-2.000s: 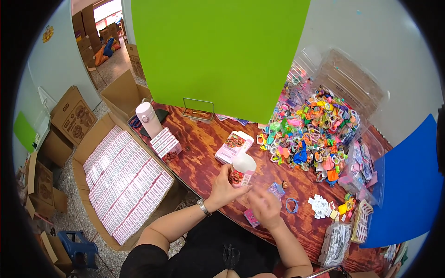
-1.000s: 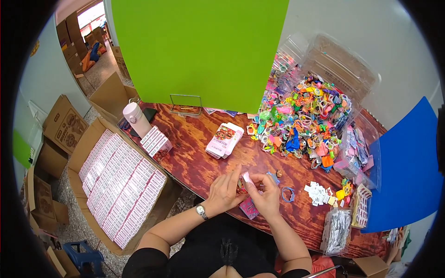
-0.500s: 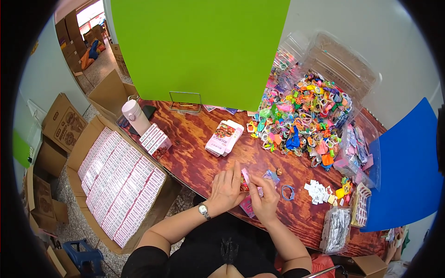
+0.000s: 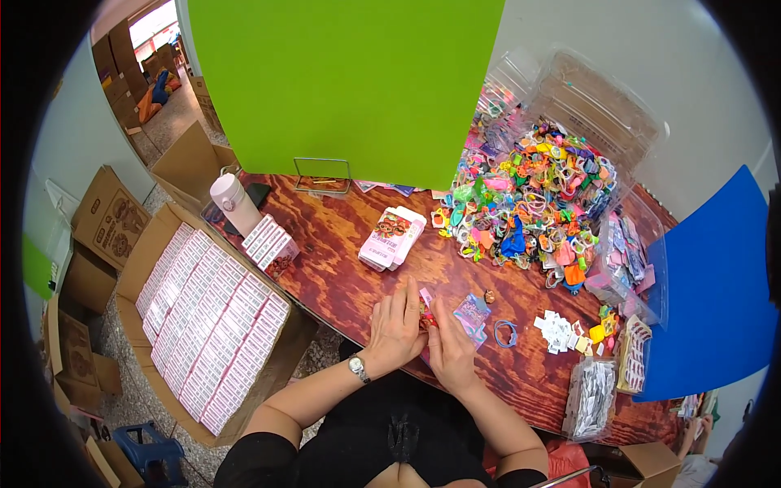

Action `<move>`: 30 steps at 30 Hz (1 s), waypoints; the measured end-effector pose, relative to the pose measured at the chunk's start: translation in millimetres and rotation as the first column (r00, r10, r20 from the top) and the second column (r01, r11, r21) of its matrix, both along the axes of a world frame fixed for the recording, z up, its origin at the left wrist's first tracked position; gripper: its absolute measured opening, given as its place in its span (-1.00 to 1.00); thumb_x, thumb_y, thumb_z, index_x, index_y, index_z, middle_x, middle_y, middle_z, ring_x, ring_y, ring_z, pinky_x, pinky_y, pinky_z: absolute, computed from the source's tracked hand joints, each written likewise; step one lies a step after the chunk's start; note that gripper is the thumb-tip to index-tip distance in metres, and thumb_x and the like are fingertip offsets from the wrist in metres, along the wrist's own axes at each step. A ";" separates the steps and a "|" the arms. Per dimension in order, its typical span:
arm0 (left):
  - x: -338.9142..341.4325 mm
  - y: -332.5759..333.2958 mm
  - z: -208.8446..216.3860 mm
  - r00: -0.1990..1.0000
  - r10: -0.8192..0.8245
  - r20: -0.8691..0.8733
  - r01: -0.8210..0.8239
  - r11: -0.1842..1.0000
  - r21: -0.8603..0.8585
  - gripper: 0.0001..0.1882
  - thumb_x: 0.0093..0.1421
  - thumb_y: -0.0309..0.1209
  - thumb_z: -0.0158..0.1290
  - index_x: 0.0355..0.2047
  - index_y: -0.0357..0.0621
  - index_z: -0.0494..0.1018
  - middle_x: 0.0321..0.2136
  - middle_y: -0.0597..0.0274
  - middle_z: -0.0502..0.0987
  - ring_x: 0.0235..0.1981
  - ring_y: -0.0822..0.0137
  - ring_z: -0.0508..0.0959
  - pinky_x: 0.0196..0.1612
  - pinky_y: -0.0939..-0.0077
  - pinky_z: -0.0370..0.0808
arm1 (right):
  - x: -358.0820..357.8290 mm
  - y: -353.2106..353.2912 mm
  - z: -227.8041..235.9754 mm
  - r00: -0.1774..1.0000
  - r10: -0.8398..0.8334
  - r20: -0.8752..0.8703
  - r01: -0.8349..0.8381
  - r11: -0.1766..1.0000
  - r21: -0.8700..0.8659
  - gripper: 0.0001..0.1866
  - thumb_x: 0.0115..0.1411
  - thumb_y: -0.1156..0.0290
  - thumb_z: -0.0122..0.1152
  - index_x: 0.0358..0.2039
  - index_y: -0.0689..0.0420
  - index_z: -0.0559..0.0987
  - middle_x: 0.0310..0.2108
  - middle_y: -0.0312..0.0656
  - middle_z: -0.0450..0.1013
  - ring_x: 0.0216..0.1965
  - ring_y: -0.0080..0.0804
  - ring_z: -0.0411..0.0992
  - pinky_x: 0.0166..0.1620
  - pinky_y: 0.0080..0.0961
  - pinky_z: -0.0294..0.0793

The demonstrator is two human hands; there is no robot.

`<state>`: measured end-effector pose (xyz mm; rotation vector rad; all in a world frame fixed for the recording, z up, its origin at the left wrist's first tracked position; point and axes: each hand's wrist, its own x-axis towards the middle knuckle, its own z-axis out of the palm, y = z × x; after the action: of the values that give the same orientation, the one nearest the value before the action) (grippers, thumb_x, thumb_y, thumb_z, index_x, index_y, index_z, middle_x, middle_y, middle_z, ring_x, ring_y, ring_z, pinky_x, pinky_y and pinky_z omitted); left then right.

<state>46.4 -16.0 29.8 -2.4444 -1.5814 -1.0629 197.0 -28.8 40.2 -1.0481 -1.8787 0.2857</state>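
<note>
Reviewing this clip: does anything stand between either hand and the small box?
Nothing visible does. The left hand and right hand close around the small box; the printed packet lies right of them, outside that gap.

Pale walls (image 4: 708, 106), speckled floor (image 4: 130, 394), red-brown table (image 4: 325, 236), blue stool (image 4: 150, 450), distant bright patch (image 4: 153, 29), perhaps a window

Bright, even light; the far-left opening (image 4: 153, 24) glares white; soft sheen on the tabletop (image 4: 444, 278); edges bend, 4 corners black.
</note>
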 end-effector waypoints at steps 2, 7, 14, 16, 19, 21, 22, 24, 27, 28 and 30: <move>-1.3 1.2 -3.0 0.999 -0.050 -0.009 0.049 0.996 -0.079 0.12 -0.05 -0.22 0.35 0.37 -0.53 -0.01 0.08 -0.24 0.35 -0.07 -0.08 0.42 -0.03 0.11 0.37 | 8.6 0.2 6.6 0.999 0.026 -0.023 -0.028 0.992 -0.120 -0.54 0.36 0.56 0.11 0.25 0.37 0.38 0.08 0.11 0.52 0.10 -0.13 0.53 0.12 -0.34 0.51; -22.3 10.0 28.4 0.934 -0.315 0.166 0.307 0.949 0.069 0.26 -0.09 0.02 0.44 0.40 -0.42 -0.03 0.28 -0.26 0.20 0.27 -0.19 0.25 0.27 -0.16 0.17 | 42.5 24.5 -10.2 0.726 -0.243 -0.643 -0.129 0.870 -0.475 -0.62 0.42 0.49 0.08 0.21 0.26 0.45 0.08 -0.19 0.50 0.07 -0.39 0.50 0.14 -0.39 0.51; -17.5 10.7 -27.5 0.749 -0.267 0.606 0.517 0.807 -0.284 0.32 -0.12 -0.29 0.55 0.44 -0.32 -0.16 0.36 -0.13 0.16 0.30 0.16 0.34 0.29 0.24 0.36 | 15.7 4.0 -28.4 0.568 -0.225 -0.792 -0.558 0.602 -0.571 -0.66 0.42 0.40 0.12 0.17 0.14 0.50 -0.05 -0.26 0.55 -0.05 -0.56 0.51 -0.05 -0.50 0.57; -16.7 7.0 -16.2 0.736 -0.270 0.621 0.516 0.817 -0.257 0.18 -0.06 -0.36 0.50 0.40 -0.33 -0.06 0.30 -0.07 0.22 0.27 0.17 0.37 0.28 0.25 0.36 | 39.6 4.0 -10.8 0.805 -0.155 -0.573 -0.348 0.659 -0.667 -0.66 0.40 0.39 0.15 0.15 0.15 0.52 -0.07 -0.25 0.57 -0.08 -0.56 0.52 -0.06 -0.51 0.57; -19.3 5.5 -17.4 0.689 -0.082 0.720 0.421 0.854 -0.306 0.10 0.00 -0.32 0.44 0.39 -0.33 -0.03 0.15 -0.07 0.37 0.12 0.14 0.48 0.18 0.24 0.46 | 92.1 19.1 -7.8 0.981 -0.194 -0.029 0.155 0.856 -0.494 -0.67 0.27 0.41 0.28 0.04 0.14 0.59 -0.19 -0.14 0.62 -0.19 -0.37 0.59 -0.13 -0.43 0.56; -24.7 7.2 -24.2 0.705 -0.099 0.702 0.414 0.861 -0.294 0.09 0.01 -0.34 0.42 0.39 -0.32 -0.04 0.14 -0.05 0.36 0.12 0.16 0.48 0.18 0.26 0.46 | 128.5 28.8 -14.7 0.854 -0.320 0.411 0.410 0.900 -0.151 -0.71 0.16 0.31 0.36 -0.12 0.10 0.61 -0.21 -0.10 0.53 -0.13 -0.05 0.51 -0.10 -0.16 0.52; -27.2 7.5 -26.9 0.723 -0.114 0.681 0.405 0.869 -0.284 0.07 0.03 -0.36 0.40 0.40 -0.31 -0.06 0.13 -0.03 0.36 0.12 0.18 0.47 0.17 0.27 0.46 | 136.7 31.1 -16.6 0.855 -0.314 0.413 0.404 0.902 -0.151 -0.71 0.16 0.31 0.36 -0.12 0.10 0.61 -0.21 -0.10 0.53 -0.13 -0.05 0.51 -0.10 -0.16 0.52; -20.7 7.1 -20.5 0.658 -0.085 0.748 0.479 0.814 -0.329 0.05 0.04 -0.42 0.37 0.40 -0.29 -0.07 0.14 0.02 0.33 0.15 0.21 0.43 0.20 0.28 0.43 | 157.8 36.4 -32.0 0.748 -0.224 0.625 0.550 0.736 -0.394 -0.73 0.16 0.27 0.37 -0.17 0.10 0.58 -0.13 -0.10 0.51 -0.04 -0.06 0.47 -0.08 -0.16 0.50; -22.7 9.4 -32.8 0.555 -0.021 0.832 0.571 0.737 -0.362 0.04 0.04 -0.50 0.35 0.41 -0.24 -0.09 0.13 0.12 0.29 0.16 0.28 0.38 0.21 0.32 0.40 | 165.2 52.7 -38.5 0.837 -0.144 0.528 0.444 0.744 -0.500 -0.73 0.19 0.29 0.35 -0.17 0.13 0.56 -0.23 -0.07 0.55 -0.15 -0.03 0.53 -0.12 -0.16 0.52; -25.1 9.8 -38.0 0.512 -0.001 0.859 0.597 0.719 -0.355 0.05 0.03 -0.51 0.35 0.41 -0.22 -0.08 0.10 0.16 0.28 0.14 0.30 0.37 0.20 0.34 0.40 | 161.0 60.8 -34.4 0.865 -0.124 0.487 0.410 0.735 -0.540 -0.73 0.19 0.30 0.34 -0.16 0.14 0.56 -0.27 -0.05 0.56 -0.20 -0.01 0.54 -0.13 -0.15 0.52; -21.2 8.9 -26.9 0.392 0.108 0.914 0.681 0.633 -0.367 0.05 0.02 -0.52 0.35 0.41 -0.21 -0.08 0.10 0.18 0.27 0.15 0.33 0.34 0.19 0.36 0.40 | 159.5 77.9 -35.8 0.922 -0.083 0.379 0.280 0.818 -0.503 -0.73 0.19 0.31 0.34 -0.15 0.14 0.55 -0.30 -0.04 0.56 -0.23 -0.01 0.55 -0.15 -0.15 0.52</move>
<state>25.2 -7.1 2.9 -2.9146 -2.0841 -2.6677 356.6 49.1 4.4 -1.7602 -2.0288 0.5867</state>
